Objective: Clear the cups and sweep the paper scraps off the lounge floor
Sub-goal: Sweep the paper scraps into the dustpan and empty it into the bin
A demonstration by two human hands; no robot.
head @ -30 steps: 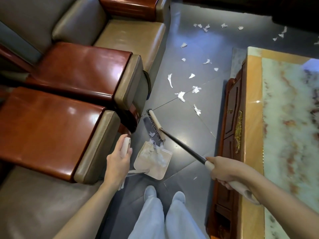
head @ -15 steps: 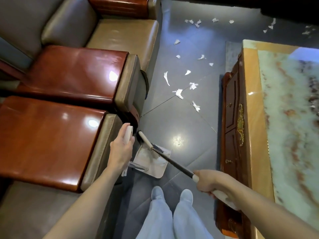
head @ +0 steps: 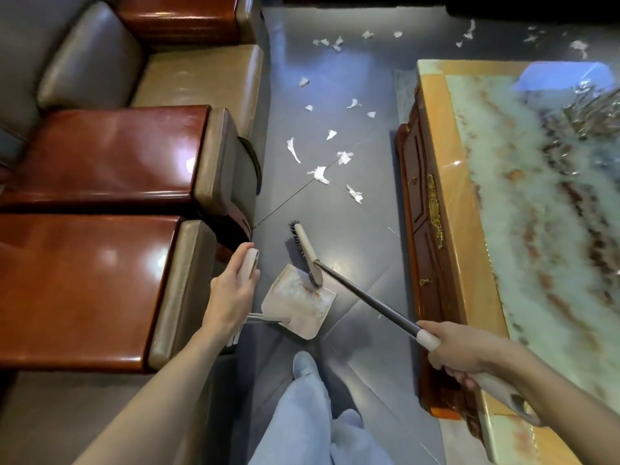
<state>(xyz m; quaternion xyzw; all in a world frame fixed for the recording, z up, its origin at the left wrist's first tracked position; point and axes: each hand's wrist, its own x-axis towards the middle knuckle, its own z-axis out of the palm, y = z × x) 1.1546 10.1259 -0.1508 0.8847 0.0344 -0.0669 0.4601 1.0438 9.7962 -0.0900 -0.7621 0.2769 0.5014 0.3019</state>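
My left hand [head: 231, 292] grips the upright handle of the dustpan [head: 292, 307]. Its tray rests on the floor [head: 362, 236], just beside the sofa [head: 100, 156]. My right hand [head: 459, 350] is closed round the shaft of the broom [head: 307, 251], whose head lies at the tray's open edge. Paper scraps [head: 318, 174] lie scattered on the floor ahead, between the sofa and the marble-topped table [head: 436, 129]

Lounge/reception rm: leather armchairs [head: 188, 78] w/ glossy wood armrests, marble-top coffee table [head: 436, 135], tiled floor [head: 365, 236]
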